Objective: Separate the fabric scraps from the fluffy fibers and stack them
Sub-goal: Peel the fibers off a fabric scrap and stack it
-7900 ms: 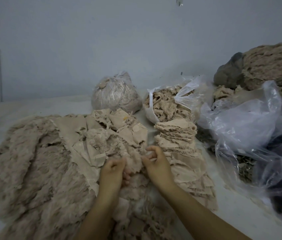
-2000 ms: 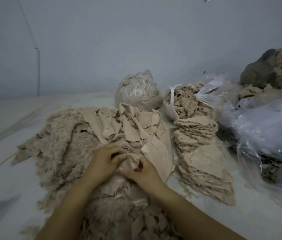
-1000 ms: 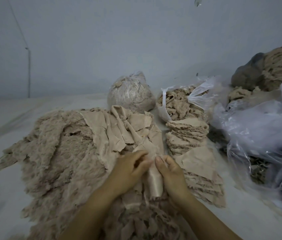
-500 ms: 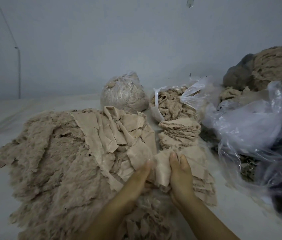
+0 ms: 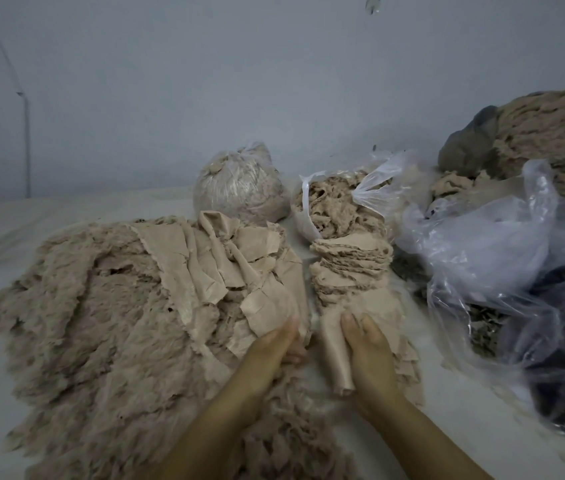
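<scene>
Two hands, one fluffy fiber heap [image 5: 94, 323], one scrap stack [image 5: 350, 268], two filled plastic bags [image 5: 239, 185]

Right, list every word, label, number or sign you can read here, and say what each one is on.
None: no readable text shows anywhere.
The clear plastic bags carry no visible print.
The stack of fabric scraps, the fluffy fibers and the wall show no label or number.
</scene>
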`<state>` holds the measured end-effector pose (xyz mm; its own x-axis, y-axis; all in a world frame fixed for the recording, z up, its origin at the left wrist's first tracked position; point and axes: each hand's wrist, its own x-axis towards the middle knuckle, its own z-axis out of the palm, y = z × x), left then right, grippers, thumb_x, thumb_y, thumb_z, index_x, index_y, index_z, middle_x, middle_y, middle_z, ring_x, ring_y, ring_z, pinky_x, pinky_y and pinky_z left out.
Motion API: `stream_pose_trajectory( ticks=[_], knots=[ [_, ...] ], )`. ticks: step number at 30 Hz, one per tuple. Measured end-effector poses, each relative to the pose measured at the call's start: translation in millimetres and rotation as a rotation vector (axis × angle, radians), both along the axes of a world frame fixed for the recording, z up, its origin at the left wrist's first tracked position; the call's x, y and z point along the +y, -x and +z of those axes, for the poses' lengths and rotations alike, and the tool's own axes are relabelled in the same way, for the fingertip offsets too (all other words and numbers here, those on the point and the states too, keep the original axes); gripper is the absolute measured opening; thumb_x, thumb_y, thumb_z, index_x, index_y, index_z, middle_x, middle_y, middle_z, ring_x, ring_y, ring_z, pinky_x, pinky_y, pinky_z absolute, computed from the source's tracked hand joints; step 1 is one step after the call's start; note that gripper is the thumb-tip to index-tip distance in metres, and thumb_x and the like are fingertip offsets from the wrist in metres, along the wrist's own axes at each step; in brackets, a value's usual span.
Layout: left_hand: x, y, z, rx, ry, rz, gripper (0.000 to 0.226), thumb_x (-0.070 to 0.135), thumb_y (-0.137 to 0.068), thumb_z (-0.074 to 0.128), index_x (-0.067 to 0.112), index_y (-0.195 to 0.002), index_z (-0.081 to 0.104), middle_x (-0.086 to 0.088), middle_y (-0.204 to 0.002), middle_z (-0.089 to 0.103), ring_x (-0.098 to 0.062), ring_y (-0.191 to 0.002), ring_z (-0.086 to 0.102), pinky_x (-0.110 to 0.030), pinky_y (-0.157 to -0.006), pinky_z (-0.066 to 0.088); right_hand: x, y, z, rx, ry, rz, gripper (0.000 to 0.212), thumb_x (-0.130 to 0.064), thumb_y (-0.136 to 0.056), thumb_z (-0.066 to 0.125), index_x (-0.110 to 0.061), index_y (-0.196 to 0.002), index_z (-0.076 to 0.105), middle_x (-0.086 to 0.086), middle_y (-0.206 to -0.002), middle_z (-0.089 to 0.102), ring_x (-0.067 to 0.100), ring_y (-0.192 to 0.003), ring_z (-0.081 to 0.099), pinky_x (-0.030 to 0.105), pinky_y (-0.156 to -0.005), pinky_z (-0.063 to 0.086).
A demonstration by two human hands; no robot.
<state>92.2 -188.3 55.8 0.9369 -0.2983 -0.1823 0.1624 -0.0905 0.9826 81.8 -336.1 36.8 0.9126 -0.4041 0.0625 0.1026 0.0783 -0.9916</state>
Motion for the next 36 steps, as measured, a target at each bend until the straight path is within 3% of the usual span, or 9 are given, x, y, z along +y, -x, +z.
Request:
stream_pose_trajectory(
  ticks=[4,9,11,14,19,26,29,32,36],
  knots=[
    [-20.5,5.4,-1.2,0.018,0.17,0.084,0.034,0.039,-0.077,0.069,0.008,-0.091,0.067,-0.012,-0.083,0.071,-0.026,-0.07,0.067,-0.03,-0.06,0.052,20.8,12.0,-1.8,-0.002,-0.06,0.057,0.035,-0.027,-0.098,0.05,-0.006,-0.071,0.053,0.005,-0.058,0.057,0.015,-0.056,0.056,0.022,-0.049,0.046],
    [-13.2,1.3,0.6,-0.024,0.104,0.114,0.02,0.021,-0.094,0.055,0.008,-0.082,0.063,-0.009,-0.081,0.067,-0.022,-0.077,0.062,-0.035,-0.074,0.05,13.0,7.4,-2.0,0.055,-0.147,0.182,0.05,-0.045,-0.098,0.042,-0.006,-0.087,0.071,0.006,-0.081,0.074,0.018,-0.076,0.071,0.03,-0.068,0.056],
    [-9.8,1.6,4.6,-0.03,0.068,0.046,0.023,0.026,-0.093,0.057,0.007,-0.085,0.066,-0.01,-0.084,0.069,-0.022,-0.08,0.064,-0.035,-0.078,0.05,10.8,5.5,-0.3,0.047,-0.122,0.213,0.044,-0.051,-0.085,0.057,-0.009,-0.079,0.067,-0.002,-0.072,0.069,0.012,-0.067,0.065,0.023,-0.06,0.052],
    [-7.4,3.6,8.7,-0.037,0.007,-0.058,0.034,0.04,-0.087,0.062,0.008,-0.091,0.073,-0.01,-0.09,0.073,-0.022,-0.085,0.068,-0.031,-0.079,0.051,9.1,1.4,-0.7,0.006,-0.024,0.217,0.031,-0.032,-0.084,0.067,-0.004,-0.074,0.06,0.005,-0.062,0.054,0.017,-0.06,0.05,0.023,-0.051,0.044],
    [-1.7,4.9,8.7,-0.103,-0.039,-0.012,0.032,0.035,-0.085,0.064,0.018,-0.058,0.063,0.007,-0.056,0.049,-0.005,-0.056,0.045,-0.016,-0.054,0.038,3.5,-6.1,-5.2,-0.035,0.03,0.117,0.023,-0.014,-0.09,0.064,-0.004,-0.07,0.06,0.0,-0.047,0.049,0.01,-0.043,0.041,0.021,-0.044,0.035],
    [-3.1,5.4,7.2,-0.003,0.08,0.002,0.04,0.036,-0.08,0.064,-0.002,-0.089,0.071,-0.016,-0.085,0.071,-0.025,-0.075,0.065,-0.029,-0.068,0.05,6.2,-8.0,-15.5,0.041,0.082,-0.082,0.03,-0.025,-0.096,0.054,-0.007,-0.072,0.056,-0.001,-0.056,0.054,0.012,-0.053,0.048,0.023,-0.049,0.042],
    [1.0,-0.3,10.8,0.065,0.13,0.062,0.029,0.031,-0.083,0.062,0.005,-0.09,0.074,-0.017,-0.089,0.073,-0.024,-0.078,0.071,-0.029,-0.067,0.056,9.5,-0.2,-10.9,0.161,-0.208,0.13,0.048,-0.043,-0.101,0.035,-0.009,-0.089,0.066,0.008,-0.071,0.069,0.016,-0.058,0.063,0.025,-0.048,0.049],
    [1.7,-4.7,13.9,0.064,0.101,0.123,0.032,0.031,-0.088,0.06,0.004,-0.101,0.071,-0.017,-0.099,0.072,-0.032,-0.098,0.067,-0.043,-0.093,0.051,21.2,9.7,-12.6,0.134,-0.257,0.394,0.054,-0.054,-0.096,0.039,-0.012,-0.094,0.072,0.007,-0.09,0.074,0.022,-0.08,0.071,0.03,-0.065,0.055],
    [0.9,-6.3,13.1,0.107,0.156,0.185,0.025,0.024,-0.093,0.056,0.004,-0.097,0.069,-0.015,-0.089,0.074,-0.026,-0.081,0.07,-0.036,-0.075,0.056,27.5,14.3,-19.3,0.014,-0.006,0.158,0.04,-0.036,-0.089,0.057,-0.018,-0.058,0.04,-0.011,-0.05,0.039,0.008,-0.049,0.035,0.018,-0.045,0.029]
  ],
)
